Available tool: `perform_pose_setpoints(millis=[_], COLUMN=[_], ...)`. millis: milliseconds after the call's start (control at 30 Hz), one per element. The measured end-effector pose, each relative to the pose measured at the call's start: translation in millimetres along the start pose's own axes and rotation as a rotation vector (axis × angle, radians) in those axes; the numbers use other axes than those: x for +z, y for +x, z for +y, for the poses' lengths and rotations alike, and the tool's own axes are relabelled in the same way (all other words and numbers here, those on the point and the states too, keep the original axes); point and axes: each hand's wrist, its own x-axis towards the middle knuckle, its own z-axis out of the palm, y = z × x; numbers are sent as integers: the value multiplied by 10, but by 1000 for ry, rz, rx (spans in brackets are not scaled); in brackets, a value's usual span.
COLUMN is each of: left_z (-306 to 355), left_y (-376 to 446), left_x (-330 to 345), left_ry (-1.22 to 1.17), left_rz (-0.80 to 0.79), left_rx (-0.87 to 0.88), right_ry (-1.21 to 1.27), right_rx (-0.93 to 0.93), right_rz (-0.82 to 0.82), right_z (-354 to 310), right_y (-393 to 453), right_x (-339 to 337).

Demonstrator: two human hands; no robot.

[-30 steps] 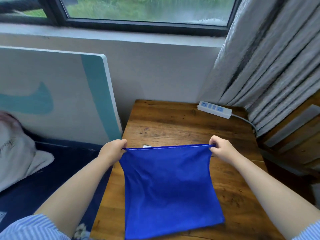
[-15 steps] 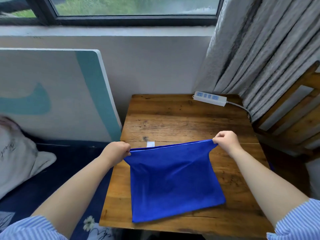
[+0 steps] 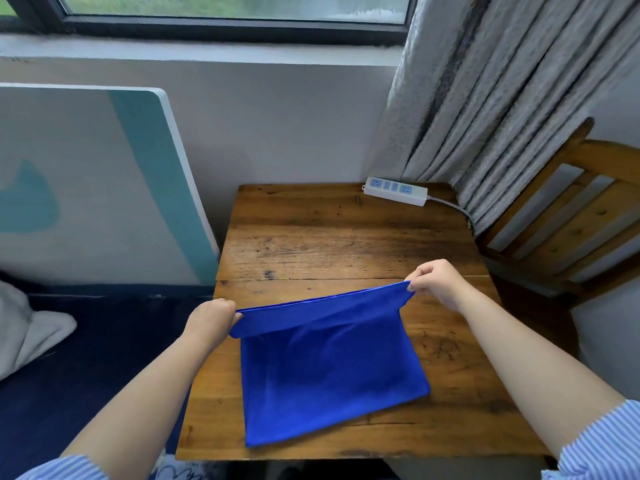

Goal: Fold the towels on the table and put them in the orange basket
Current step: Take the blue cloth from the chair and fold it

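A window (image 3: 235,8) is letting in daylight above a white wall (image 3: 277,126). Grey curtains (image 3: 512,109) are hanging on the right — a wooden chair (image 3: 568,216) is standing beside them, and a white-and-teal board (image 3: 104,188) is leaning left.

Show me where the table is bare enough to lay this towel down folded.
Widest bare patch: the far half of the table, between the power strip and the blue towel's raised edge. A narrower strip lies right of the towel, under the right hand's forearm. Crowded: the near middle, covered by the towel, whose far corners the left hand and the right hand pinch.
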Motion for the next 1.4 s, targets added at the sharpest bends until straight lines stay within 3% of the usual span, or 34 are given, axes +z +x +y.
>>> perform_pose_setpoints(millis=[300, 633, 800, 1000, 1067, 1133, 1233, 1300, 1367, 1400], left_z=[48, -8, -154, -435, -568, -731, -796, -792, -799, -784], left_y=[68, 256, 338, 422, 444, 397, 200, 181, 281, 306], left_x=[-169, -748, -1266, -2068, -2266, -2391, -2378, -2232, -2108, -2104], left_ry=[-157, 113, 33, -219, -157, 132, 506, 367, 168, 69], left_rz=[144, 42, 160, 528, 572, 718, 623, 392, 353, 414], left_rx=[-15, 38, -102, -233, -200, -68, 76, 74, -53, -124], right_ry=[-386, -930, -952, -889, -849, -849, -961, -1003, -849, -717], right_rx=[-15, -98, -140, -400, -487, -529, -486, -471, -510, -540], right_rz=[63, -111, -5, 290, 388, 444, 433, 407, 513, 614], right_z=[68, -278, -670, -1522, -1781, -1941, -1955, -1930, -1984, -2040], right_y=[63, 116, 204, 290, 292, 273, 229, 192, 147, 138], right_x=[-48, 105, -23, -373, -437, -484, -478, -404, -342, -333])
